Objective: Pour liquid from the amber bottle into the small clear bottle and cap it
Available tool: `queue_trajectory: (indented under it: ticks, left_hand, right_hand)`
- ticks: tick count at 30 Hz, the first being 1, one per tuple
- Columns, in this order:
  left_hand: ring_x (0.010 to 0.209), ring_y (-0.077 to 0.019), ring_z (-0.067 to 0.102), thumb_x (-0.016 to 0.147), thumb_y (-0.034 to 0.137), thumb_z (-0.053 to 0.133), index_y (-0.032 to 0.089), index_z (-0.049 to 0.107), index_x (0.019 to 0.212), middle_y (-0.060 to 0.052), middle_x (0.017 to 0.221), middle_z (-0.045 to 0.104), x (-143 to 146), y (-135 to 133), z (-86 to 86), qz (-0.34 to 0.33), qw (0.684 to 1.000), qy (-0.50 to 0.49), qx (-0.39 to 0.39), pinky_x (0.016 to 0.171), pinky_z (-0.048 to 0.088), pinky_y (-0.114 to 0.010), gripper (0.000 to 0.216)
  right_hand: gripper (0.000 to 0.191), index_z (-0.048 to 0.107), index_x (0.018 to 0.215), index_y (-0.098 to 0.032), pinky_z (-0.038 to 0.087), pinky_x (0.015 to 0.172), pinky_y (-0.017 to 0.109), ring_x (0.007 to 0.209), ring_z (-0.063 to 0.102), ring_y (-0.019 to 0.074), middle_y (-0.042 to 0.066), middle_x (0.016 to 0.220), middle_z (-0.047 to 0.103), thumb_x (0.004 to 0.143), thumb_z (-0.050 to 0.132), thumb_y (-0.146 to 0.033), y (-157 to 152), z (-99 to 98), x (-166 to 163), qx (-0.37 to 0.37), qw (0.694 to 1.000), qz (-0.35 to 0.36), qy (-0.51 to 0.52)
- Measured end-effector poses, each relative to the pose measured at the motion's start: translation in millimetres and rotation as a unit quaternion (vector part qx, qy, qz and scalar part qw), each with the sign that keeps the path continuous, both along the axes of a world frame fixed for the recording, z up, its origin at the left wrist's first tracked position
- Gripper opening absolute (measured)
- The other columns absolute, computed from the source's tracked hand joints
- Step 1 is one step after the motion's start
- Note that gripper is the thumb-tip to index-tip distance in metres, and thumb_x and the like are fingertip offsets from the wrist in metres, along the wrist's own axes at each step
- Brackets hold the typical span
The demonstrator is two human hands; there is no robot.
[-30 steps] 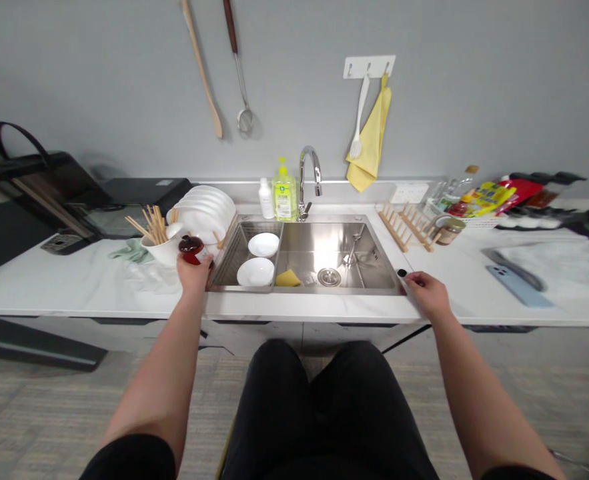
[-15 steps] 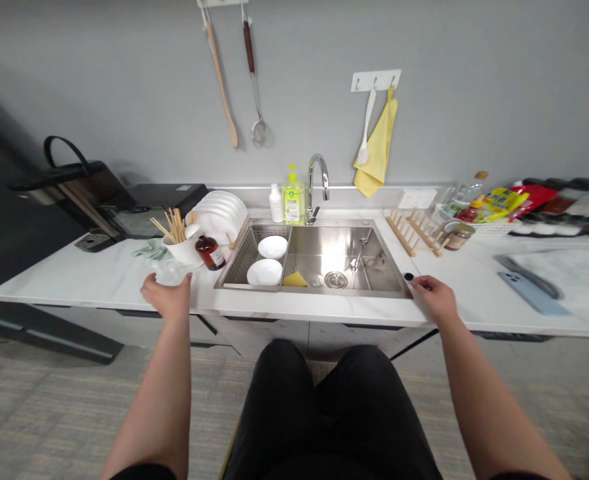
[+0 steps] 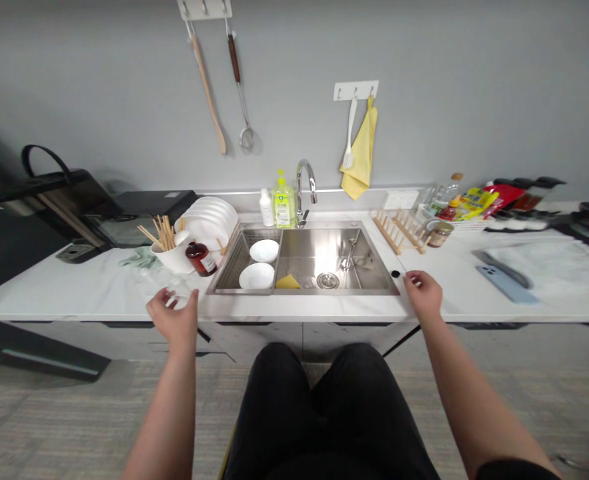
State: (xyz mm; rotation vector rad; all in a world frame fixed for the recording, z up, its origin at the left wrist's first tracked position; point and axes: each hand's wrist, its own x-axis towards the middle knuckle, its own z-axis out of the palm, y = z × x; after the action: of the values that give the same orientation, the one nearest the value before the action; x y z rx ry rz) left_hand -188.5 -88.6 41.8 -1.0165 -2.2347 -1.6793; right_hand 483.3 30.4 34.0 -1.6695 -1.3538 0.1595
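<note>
My left hand (image 3: 174, 317) hovers at the counter's front edge, left of the sink, fingers spread and curved, with nothing clearly in it. Just beyond its fingertips lies something clear and crumpled (image 3: 177, 288) that I cannot make out. A small brown bottle (image 3: 201, 259) stands upright behind that, beside a white cup of chopsticks (image 3: 167, 248). My right hand (image 3: 424, 295) rests on the counter at the sink's (image 3: 374, 283) front right corner, fingers loosely bent and empty, next to a small black cap (image 3: 395, 273).
Two white bowls (image 3: 257, 275) sit in the sink's left basket, with a yellow sponge (image 3: 287, 282) beside them. Stacked white plates (image 3: 207, 220), soap bottles (image 3: 283, 200), a tap (image 3: 304, 190), a wooden rack (image 3: 399, 230), a phone (image 3: 507, 283) and groceries line the counter.
My left hand set the brown bottle down by the chopstick cup, then drew back toward the counter's front edge. My right hand has barely moved. The view shifted slightly.
</note>
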Motion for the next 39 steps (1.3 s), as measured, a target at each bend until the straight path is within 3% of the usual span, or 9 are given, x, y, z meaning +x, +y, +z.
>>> queue_trajectory:
  ticks: [2,5,7,9,15,21,26,35,39]
  left_hand:
    - [0.131,-0.0315,0.071,0.085,0.049,0.09,0.022,0.057,0.141,-0.015,0.148,0.06,53,-13,-1.1,-0.139,0.99,-0.034,0.022,0.11,0.067,-0.049,0.071]
    - [0.131,-0.0333,0.074,0.083,0.052,0.095,0.026,0.065,0.135,-0.014,0.143,0.065,142,-30,2.1,-0.362,0.923,-0.127,0.021,0.11,0.067,-0.05,0.066]
    - [0.135,-0.0349,0.073,0.082,0.055,0.097,0.028,0.069,0.133,-0.014,0.143,0.065,192,-41,8.2,-0.458,0.869,-0.186,0.018,0.11,0.067,-0.051,0.065]
    - [0.137,-0.0349,0.072,0.083,0.055,0.098,0.03,0.074,0.133,-0.014,0.144,0.066,226,-51,16.8,-0.518,0.833,-0.194,0.01,0.115,0.065,-0.053,0.061]
    - [0.151,-0.0393,0.064,0.091,0.048,0.094,0.038,0.082,0.137,-0.014,0.154,0.071,246,-67,47.2,-0.583,0.804,-0.117,-0.013,0.134,0.048,-0.065,0.049]
    - [0.138,-0.0341,0.077,0.103,0.047,0.081,0.03,0.073,0.158,-0.012,0.145,0.083,248,-62,69.2,-0.689,0.693,-0.191,-0.094,0.13,0.054,-0.059,0.058]
    - [0.122,-0.0338,0.085,0.093,0.038,0.089,0.027,0.089,0.129,-0.009,0.128,0.089,259,-67,77.7,-0.662,0.73,-0.129,-0.113,0.12,0.064,-0.054,0.037]
    - [0.095,-0.0331,0.085,0.073,0.047,0.106,0.032,0.089,0.103,-0.006,0.099,0.088,265,-68,60.5,-0.519,0.85,-0.062,-0.054,0.1,0.07,-0.052,0.037]
    - [0.12,-0.0366,0.08,0.075,0.044,0.106,0.034,0.085,0.125,-0.01,0.123,0.085,261,-68,58.3,-0.526,0.849,-0.036,-0.031,0.115,0.063,-0.057,0.055]
  right_hand:
    - [0.03,0.078,0.097,-0.024,0.057,0.089,0.047,0.089,0.07,0.0317,0.013,0.094,0.079,0.092,0.066,-0.051,-23,11.4,-38,0.061,0.996,0.058,0.009]
    - [0.028,0.082,0.114,-0.027,0.062,0.096,0.048,0.105,0.074,0.0326,0.012,0.114,0.082,0.096,0.079,-0.048,-73,27.0,-115,0.051,0.949,0.306,0.055]
    - [0.067,0.07,0.154,-0.033,0.063,0.108,0.051,0.141,0.068,0.0363,0.013,0.162,0.067,0.092,0.091,-0.048,-107,32.9,-163,-0.004,0.886,0.447,0.126]
    - [0.104,0.052,0.172,-0.041,0.062,0.116,0.052,0.158,0.057,0.0381,0.011,0.183,0.046,0.082,0.103,-0.049,-133,34.2,-195,-0.062,0.829,0.516,0.208]
    - [0.107,0.057,0.164,-0.034,0.06,0.119,0.053,0.141,0.071,0.0374,0.012,0.155,0.071,0.073,0.111,-0.048,-155,24.9,-198,-0.128,0.807,0.484,0.313]
    - [0.093,0.064,0.153,-0.031,0.059,0.119,0.053,0.137,0.073,0.0355,0.011,0.154,0.072,0.072,0.109,-0.037,-165,26.6,-185,-0.138,0.787,0.534,0.279]
    - [0.082,0.069,0.14,-0.031,0.065,0.109,0.051,0.123,0.077,0.0337,0.009,0.142,0.075,0.067,0.106,-0.026,-178,26.4,-186,-0.109,0.83,0.481,0.261]
    - [0.083,0.07,0.141,-0.032,0.066,0.107,0.051,0.125,0.077,0.0347,0.009,0.141,0.077,0.068,0.109,-0.034,-186,22.4,-194,-0.101,0.832,0.471,0.275]
    - [0.087,0.071,0.143,-0.032,0.065,0.108,0.053,0.131,0.076,0.0371,0.01,0.144,0.077,0.067,0.111,-0.043,-181,19.9,-193,-0.103,0.838,0.456,0.281]
